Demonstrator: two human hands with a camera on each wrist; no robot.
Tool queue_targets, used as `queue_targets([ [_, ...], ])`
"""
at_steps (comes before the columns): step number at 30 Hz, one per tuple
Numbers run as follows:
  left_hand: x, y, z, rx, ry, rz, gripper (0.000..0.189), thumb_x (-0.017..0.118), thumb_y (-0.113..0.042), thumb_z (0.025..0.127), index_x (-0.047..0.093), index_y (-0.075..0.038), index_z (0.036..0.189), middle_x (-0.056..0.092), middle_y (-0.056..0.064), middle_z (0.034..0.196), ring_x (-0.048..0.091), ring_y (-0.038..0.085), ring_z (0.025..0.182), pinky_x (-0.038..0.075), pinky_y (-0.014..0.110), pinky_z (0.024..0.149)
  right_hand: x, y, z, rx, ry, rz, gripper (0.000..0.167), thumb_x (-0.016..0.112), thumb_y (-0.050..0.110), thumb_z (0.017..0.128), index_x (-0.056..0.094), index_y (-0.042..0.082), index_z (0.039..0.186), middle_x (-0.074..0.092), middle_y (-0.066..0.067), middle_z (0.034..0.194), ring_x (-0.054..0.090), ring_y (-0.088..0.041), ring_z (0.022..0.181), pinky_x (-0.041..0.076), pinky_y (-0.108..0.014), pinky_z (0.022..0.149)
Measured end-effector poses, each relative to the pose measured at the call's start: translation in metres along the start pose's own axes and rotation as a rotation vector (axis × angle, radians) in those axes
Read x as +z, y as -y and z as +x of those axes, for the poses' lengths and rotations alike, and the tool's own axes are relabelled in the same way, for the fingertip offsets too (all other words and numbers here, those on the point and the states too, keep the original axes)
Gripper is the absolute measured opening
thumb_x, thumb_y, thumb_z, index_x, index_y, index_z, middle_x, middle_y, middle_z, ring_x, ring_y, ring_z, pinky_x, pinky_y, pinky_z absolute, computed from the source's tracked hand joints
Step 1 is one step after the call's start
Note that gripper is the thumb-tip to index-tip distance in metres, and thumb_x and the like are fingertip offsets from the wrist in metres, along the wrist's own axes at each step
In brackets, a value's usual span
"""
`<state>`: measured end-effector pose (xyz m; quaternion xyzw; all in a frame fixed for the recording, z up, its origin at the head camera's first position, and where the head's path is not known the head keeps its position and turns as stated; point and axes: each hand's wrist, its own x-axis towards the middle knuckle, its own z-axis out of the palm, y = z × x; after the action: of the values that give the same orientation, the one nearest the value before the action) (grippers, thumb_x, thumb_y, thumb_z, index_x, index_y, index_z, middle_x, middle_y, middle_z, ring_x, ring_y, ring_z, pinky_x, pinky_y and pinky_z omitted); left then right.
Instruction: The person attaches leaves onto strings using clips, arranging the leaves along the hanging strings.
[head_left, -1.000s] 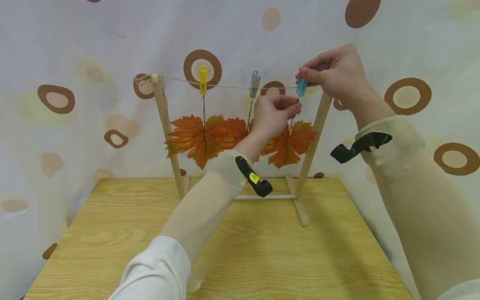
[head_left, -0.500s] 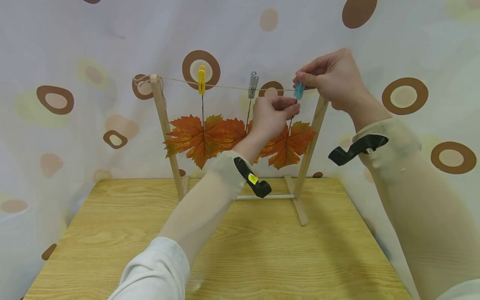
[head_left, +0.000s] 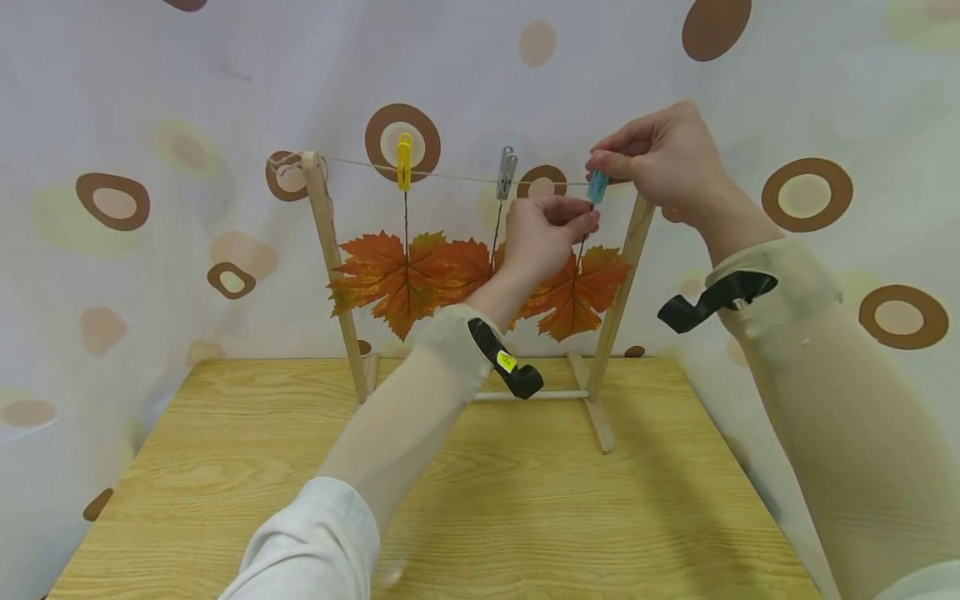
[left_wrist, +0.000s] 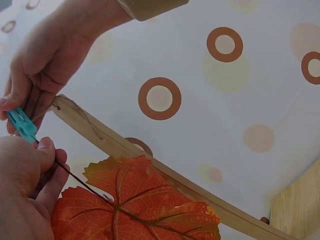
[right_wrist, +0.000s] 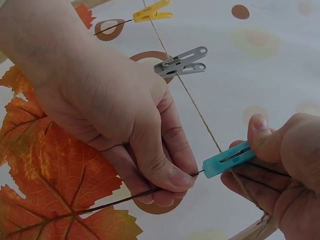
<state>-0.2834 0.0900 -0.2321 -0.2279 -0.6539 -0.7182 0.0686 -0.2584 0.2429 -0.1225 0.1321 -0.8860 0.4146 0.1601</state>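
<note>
My left hand (head_left: 542, 235) pinches the thin dark stem of an orange maple leaf (head_left: 576, 296) between thumb and fingers, just below a blue clothespin (head_left: 597, 187). The upper end of that blue clothespin is held by my right hand (head_left: 663, 162), thumb on one side and fingers on the other. In the right wrist view the clothespin (right_wrist: 227, 160) lies across the twine (right_wrist: 197, 111), with the stem's tip right at its nose. Two more leaves hang by their stems from a yellow clothespin (head_left: 404, 162) and a grey clothespin (head_left: 506, 173); my left hand and forearm partly cover the middle leaf (head_left: 465, 271).
The twine runs between two upright posts of a wooden frame (head_left: 327, 225) standing at the back of a wood-grain table (head_left: 525, 517). A low crossbar (head_left: 540, 394) joins its feet. Close behind hangs a pale cloth with brown rings (head_left: 150, 275).
Both hands keep their hold on the stem and the blue clothespin. The right hand and clothespin have come down slightly, nearer the left fingers, and the twine dips a little lower there.
</note>
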Motion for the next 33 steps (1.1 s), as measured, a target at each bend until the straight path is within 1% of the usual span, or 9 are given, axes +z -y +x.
queue_targets([
  [2, 0.0000, 0.0019, -0.0009, -0.004, -0.002, 0.013, 0.015, 0.076, -0.013, 0.100, 0.079, -0.001, 0.109, 0.078, 0.003, 0.094, 0.076, 0.022, 0.093, 0.059, 0.019, 0.081, -0.0017, 0.0002, -0.0004, 0.018, -0.005, 0.014, 0.028, 0.079, 0.022, 0.097, 0.081, 0.001, 0.115, 0.081, 0.000, 0.096, 0.078, -0.009, 0.086, 0.059, -0.029, 0.094],
  [5, -0.0001, 0.0043, -0.0019, -0.003, -0.008, 0.027, 0.017, 0.076, -0.013, 0.100, 0.080, -0.001, 0.111, 0.078, 0.003, 0.094, 0.076, 0.023, 0.094, 0.059, 0.019, 0.081, -0.0043, 0.0005, -0.0009, 0.034, -0.014, 0.022, 0.031, 0.077, 0.025, 0.098, 0.081, 0.002, 0.118, 0.081, 0.000, 0.099, 0.078, -0.008, 0.087, 0.056, -0.034, 0.100],
  [8, -0.0004, 0.0051, -0.0023, -0.001, -0.014, 0.035, 0.018, 0.076, -0.013, 0.099, 0.079, 0.000, 0.112, 0.078, 0.003, 0.095, 0.076, 0.021, 0.093, 0.059, 0.018, 0.081, -0.0056, 0.0008, -0.0011, 0.043, -0.017, 0.036, 0.034, 0.076, 0.026, 0.098, 0.079, 0.001, 0.120, 0.080, -0.001, 0.100, 0.077, -0.008, 0.087, 0.054, -0.036, 0.105],
  [11, -0.0005, 0.0044, -0.0025, -0.001, -0.013, 0.041, 0.018, 0.076, -0.013, 0.099, 0.079, 0.000, 0.112, 0.079, 0.003, 0.095, 0.076, 0.019, 0.092, 0.059, 0.018, 0.081, -0.0053, 0.0008, -0.0008, 0.050, -0.022, 0.062, 0.033, 0.077, 0.025, 0.097, 0.080, 0.001, 0.119, 0.081, -0.001, 0.100, 0.078, -0.009, 0.086, 0.055, -0.035, 0.103],
  [14, -0.0007, 0.0036, -0.0023, -0.002, -0.009, 0.048, 0.017, 0.076, -0.013, 0.100, 0.080, -0.002, 0.111, 0.079, 0.002, 0.095, 0.076, 0.016, 0.090, 0.059, 0.018, 0.081, -0.0038, 0.0006, -0.0003, 0.042, -0.027, 0.066, 0.031, 0.077, 0.023, 0.097, 0.080, 0.001, 0.117, 0.081, -0.001, 0.098, 0.078, -0.009, 0.085, 0.056, -0.034, 0.101],
  [20, -0.0020, 0.0034, -0.0010, 0.016, -0.017, 0.039, 0.015, 0.076, -0.012, 0.100, 0.080, -0.002, 0.110, 0.078, 0.003, 0.094, 0.075, 0.015, 0.088, 0.059, 0.019, 0.081, -0.0010, 0.0007, -0.0001, 0.023, -0.006, 0.016, 0.031, 0.077, 0.021, 0.098, 0.079, -0.002, 0.119, 0.080, -0.001, 0.098, 0.078, -0.010, 0.088, 0.057, -0.032, 0.097],
  [25, -0.0043, 0.0041, -0.0007, 0.011, -0.009, 0.013, 0.014, 0.076, -0.011, 0.100, 0.079, -0.001, 0.109, 0.078, 0.004, 0.094, 0.075, 0.014, 0.087, 0.059, 0.020, 0.081, 0.0009, 0.0022, -0.0008, -0.012, 0.025, -0.022, 0.032, 0.079, 0.019, 0.098, 0.078, -0.003, 0.120, 0.081, -0.003, 0.100, 0.078, -0.010, 0.089, 0.058, -0.030, 0.095],
  [27, -0.0051, 0.0046, -0.0005, 0.010, -0.009, 0.007, 0.014, 0.076, -0.011, 0.100, 0.079, -0.001, 0.109, 0.078, 0.004, 0.094, 0.075, 0.014, 0.088, 0.059, 0.020, 0.082, 0.0013, 0.0027, -0.0012, -0.022, 0.039, -0.042, 0.033, 0.079, 0.020, 0.098, 0.077, -0.002, 0.123, 0.081, -0.005, 0.104, 0.078, -0.013, 0.093, 0.058, -0.032, 0.097],
  [33, -0.0081, 0.0058, -0.0003, 0.009, -0.015, 0.014, 0.016, 0.075, -0.011, 0.100, 0.079, 0.000, 0.111, 0.078, 0.005, 0.096, 0.075, 0.014, 0.089, 0.059, 0.020, 0.082, 0.0028, 0.0031, -0.0005, -0.019, 0.090, -0.077, 0.042, 0.077, 0.028, 0.100, 0.074, 0.002, 0.133, 0.077, -0.010, 0.120, 0.074, -0.026, 0.114, 0.050, -0.043, 0.110],
])
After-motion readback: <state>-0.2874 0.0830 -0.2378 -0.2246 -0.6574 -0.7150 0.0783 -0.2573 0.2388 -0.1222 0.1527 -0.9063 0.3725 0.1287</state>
